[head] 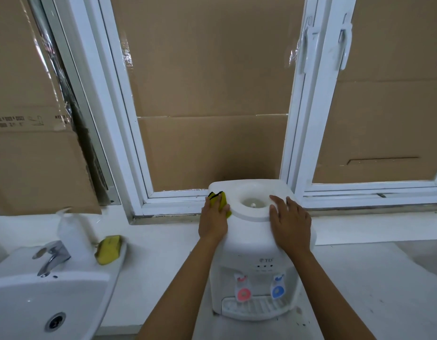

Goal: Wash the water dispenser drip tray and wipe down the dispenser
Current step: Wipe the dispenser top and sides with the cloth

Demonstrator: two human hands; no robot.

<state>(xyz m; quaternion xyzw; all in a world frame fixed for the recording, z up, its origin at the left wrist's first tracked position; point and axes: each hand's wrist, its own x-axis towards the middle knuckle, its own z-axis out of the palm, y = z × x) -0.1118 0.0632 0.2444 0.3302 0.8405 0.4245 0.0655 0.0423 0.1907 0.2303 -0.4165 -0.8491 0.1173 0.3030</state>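
A white countertop water dispenser [251,251] stands on the counter below the window, with a red tap and a blue tap on its front. Its white slotted drip tray [255,309] sits in place at the base. My left hand [213,220] presses a yellow cloth [221,198] against the top left of the dispenser, fingers laid over the cloth. My right hand [289,223] lies flat on the top right of the dispenser beside the round bottle well [253,203], fingers straight.
A white sink [23,312] with a chrome tap [51,256] is at the lower left. A yellow sponge [109,249] and a white pump bottle [71,231] rest on its rim. Cardboard covers the white-framed window [296,133] behind the dispenser.
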